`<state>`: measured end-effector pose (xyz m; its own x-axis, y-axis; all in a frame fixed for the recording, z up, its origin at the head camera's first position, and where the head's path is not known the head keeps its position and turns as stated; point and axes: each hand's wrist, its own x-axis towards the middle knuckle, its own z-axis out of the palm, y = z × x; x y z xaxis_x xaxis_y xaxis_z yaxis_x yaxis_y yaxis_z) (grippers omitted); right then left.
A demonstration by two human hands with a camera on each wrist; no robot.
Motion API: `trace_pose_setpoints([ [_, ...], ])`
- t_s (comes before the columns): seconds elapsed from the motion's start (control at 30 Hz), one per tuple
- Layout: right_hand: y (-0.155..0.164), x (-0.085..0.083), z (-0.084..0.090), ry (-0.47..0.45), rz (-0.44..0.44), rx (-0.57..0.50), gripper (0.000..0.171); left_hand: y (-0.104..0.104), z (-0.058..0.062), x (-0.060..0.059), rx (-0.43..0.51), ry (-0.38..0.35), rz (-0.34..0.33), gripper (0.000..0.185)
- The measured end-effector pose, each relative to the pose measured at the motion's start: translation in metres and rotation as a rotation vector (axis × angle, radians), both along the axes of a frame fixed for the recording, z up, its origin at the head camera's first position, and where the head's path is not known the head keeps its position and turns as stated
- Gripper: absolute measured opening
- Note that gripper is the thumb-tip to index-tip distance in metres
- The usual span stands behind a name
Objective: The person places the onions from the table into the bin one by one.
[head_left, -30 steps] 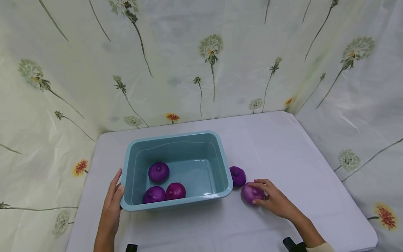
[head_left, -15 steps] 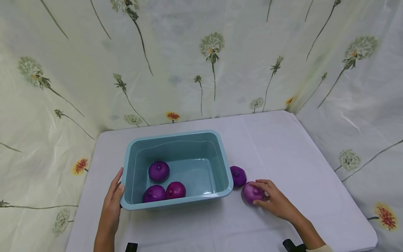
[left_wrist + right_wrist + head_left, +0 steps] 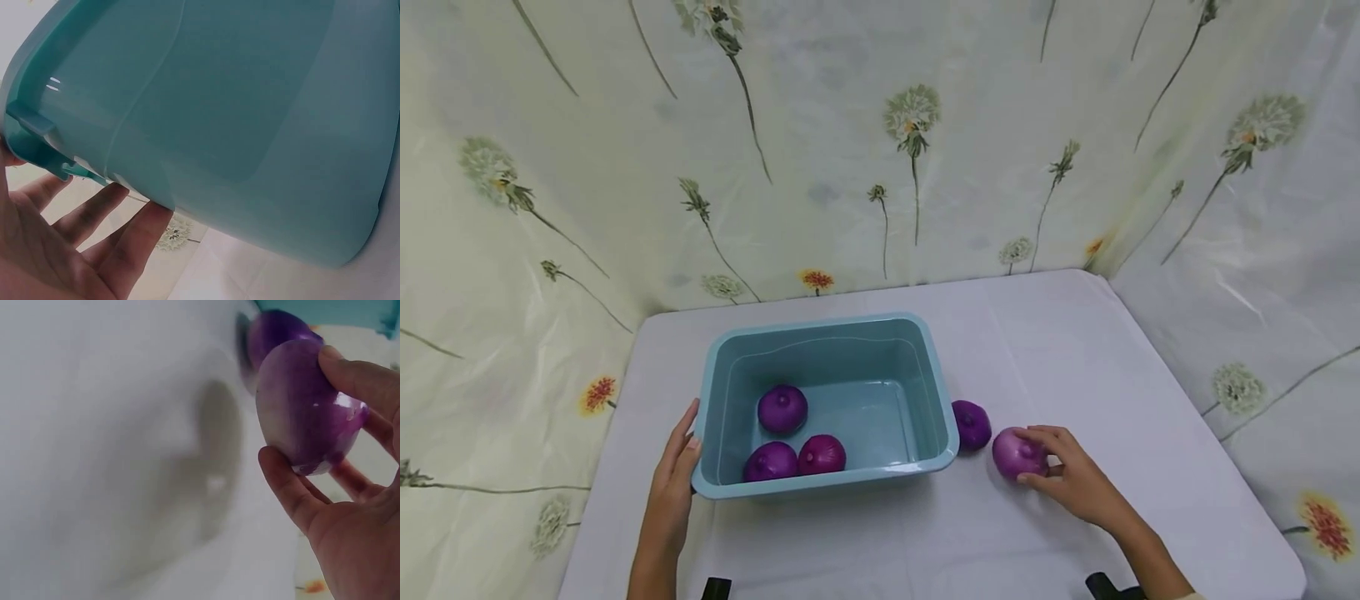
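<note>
Pulled slightly toward three o'clock, the pale onion [image 3: 1017, 456] is pinched in the right hand [image 3: 1078, 486], past the tub's [image 3: 865, 414] three o'clock side; a darker onion [image 3: 973, 425] stands between. At eight o'clock, the left hand's [image 3: 670, 493] fingers rest on the tub, narrowing around nothing visible.

Closed in at the back and on both sides by pale sheeting [image 3: 835, 50], creased and shiny in places. Printed with long-stemmed dandelions [image 3: 913, 114] and, lower down, orange-red flowers [image 3: 817, 280]. Fronted by a white-covered table [image 3: 1045, 350] with rounded far corners and faint fold lines. Glimpsed in the left wrist view too, with one dandelion head [image 3: 174, 234].
</note>
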<state>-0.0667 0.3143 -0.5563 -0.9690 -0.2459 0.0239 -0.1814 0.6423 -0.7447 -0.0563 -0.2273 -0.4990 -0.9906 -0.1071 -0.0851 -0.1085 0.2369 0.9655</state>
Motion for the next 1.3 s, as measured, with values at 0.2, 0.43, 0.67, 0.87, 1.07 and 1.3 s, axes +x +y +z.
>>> trace_pose_setpoints([
  [0.2, 0.015, -0.016, 0.038, 0.085, 0.008, 0.030, 0.063, -0.002, -0.003, -0.001, -0.007, -0.001, 0.012, 0.050],
  [0.43, 0.005, -0.051, 0.097, 0.181, 0.120, 0.019, 0.064, -0.004, -0.005, -0.001, 0.013, 0.031, -0.012, 0.050],
  [0.67, -0.024, -0.082, 0.147, 0.209, 0.235, 0.036, 0.067, -0.005, -0.006, -0.003, 0.043, 0.070, -0.041, 0.051],
  [0.87, -0.063, -0.107, 0.177, 0.184, 0.333, -0.002, 0.066, -0.010, -0.009, -0.006, 0.047, 0.084, -0.038, 0.050],
  [1.07, -0.110, -0.132, 0.190, 0.137, 0.466, -0.034, 0.065, -0.013, -0.012, -0.007, 0.057, 0.076, -0.042, 0.049],
  [1.3, -0.168, -0.151, 0.185, 0.064, 0.567, -0.052, 0.066, -0.014, -0.010, -0.008, 0.075, 0.091, -0.049, 0.050],
])
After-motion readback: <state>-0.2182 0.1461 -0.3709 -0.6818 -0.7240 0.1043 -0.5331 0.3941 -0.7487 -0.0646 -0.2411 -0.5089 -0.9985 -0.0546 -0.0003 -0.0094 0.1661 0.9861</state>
